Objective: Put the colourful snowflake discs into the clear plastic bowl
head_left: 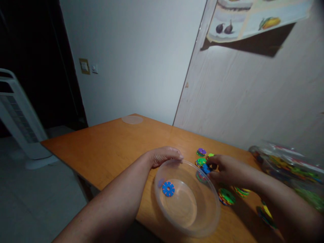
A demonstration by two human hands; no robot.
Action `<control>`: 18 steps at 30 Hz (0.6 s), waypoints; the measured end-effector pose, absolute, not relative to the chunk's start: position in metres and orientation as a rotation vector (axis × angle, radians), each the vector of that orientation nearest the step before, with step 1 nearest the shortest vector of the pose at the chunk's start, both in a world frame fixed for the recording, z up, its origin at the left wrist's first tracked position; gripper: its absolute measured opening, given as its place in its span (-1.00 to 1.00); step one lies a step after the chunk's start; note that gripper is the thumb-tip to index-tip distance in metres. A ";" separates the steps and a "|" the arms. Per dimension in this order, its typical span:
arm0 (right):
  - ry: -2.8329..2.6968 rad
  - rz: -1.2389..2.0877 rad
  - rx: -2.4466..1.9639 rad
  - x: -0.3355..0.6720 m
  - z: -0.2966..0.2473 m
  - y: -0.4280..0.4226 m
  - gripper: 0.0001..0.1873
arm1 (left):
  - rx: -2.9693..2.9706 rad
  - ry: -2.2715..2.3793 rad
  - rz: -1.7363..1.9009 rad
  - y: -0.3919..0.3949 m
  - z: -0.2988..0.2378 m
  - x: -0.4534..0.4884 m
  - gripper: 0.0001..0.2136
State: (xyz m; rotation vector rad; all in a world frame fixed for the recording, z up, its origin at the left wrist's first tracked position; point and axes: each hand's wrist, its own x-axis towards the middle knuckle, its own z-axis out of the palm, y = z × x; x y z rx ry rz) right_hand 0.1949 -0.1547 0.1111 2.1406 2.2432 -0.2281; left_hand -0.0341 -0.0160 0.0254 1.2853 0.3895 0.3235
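A clear plastic bowl [202, 222] sits on the wooden table [108, 148] in front of me. One blue notched disc [168, 188] lies inside it. My left hand [163, 155] rests on the bowl's far rim, fingers curled over the edge. My right hand [226, 170] is to the right of the bowl, fingers pinched on a blue disc [206, 168] among several coloured discs [201, 152] scattered on the table. More discs [226, 196] lie under my right forearm.
A clear plastic bag [288, 165] full of coloured discs lies at the table's right. A transparent lid [132, 119] rests at the far edge. A white tower fan [20, 121] stands on the floor left. The wall is close behind the table.
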 end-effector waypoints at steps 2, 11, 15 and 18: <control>2.285 -0.203 2.157 0.189 0.125 -0.158 -0.71 | 1.293 0.383 0.319 -0.016 0.026 -0.034 -0.69; 2.513 -0.158 1.871 0.104 0.137 -0.177 -0.81 | 1.270 0.348 0.322 -0.019 0.027 -0.035 -0.69; 2.457 -0.118 1.806 0.078 0.117 -0.174 -0.81 | 1.251 0.342 0.310 -0.017 0.025 -0.035 -0.72; 2.440 -0.072 1.799 0.068 0.105 -0.169 -0.75 | 1.256 0.343 0.304 -0.017 0.026 -0.034 -0.71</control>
